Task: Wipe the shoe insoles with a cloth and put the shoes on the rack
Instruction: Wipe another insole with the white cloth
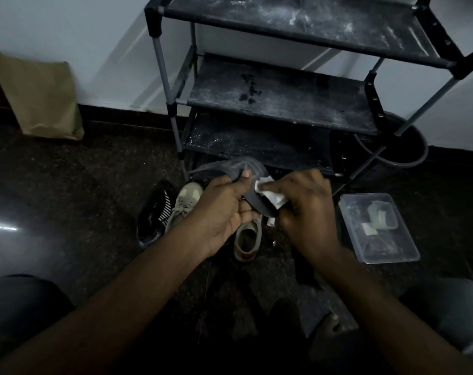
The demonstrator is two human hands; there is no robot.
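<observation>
My left hand (224,209) grips a dark grey insole (253,201), thumb on top, just in front of the rack's lowest shelf. My right hand (303,207) holds a small white cloth (270,192) pressed against the insole. Below the hands, on the dark floor, lie two beige sneakers (186,204) (246,239); the nearer one shows its open inside. A black shoe with white stripes (157,212) lies to their left. The black shoe rack (284,98) stands against the wall, its dusty fabric shelves bare.
A clear plastic box (378,228) with white wipes sits on the floor at right. A dark bucket (397,150) stands behind the rack's right leg. A brown paper bag (38,96) leans on the wall at left. My knees frame the bottom corners.
</observation>
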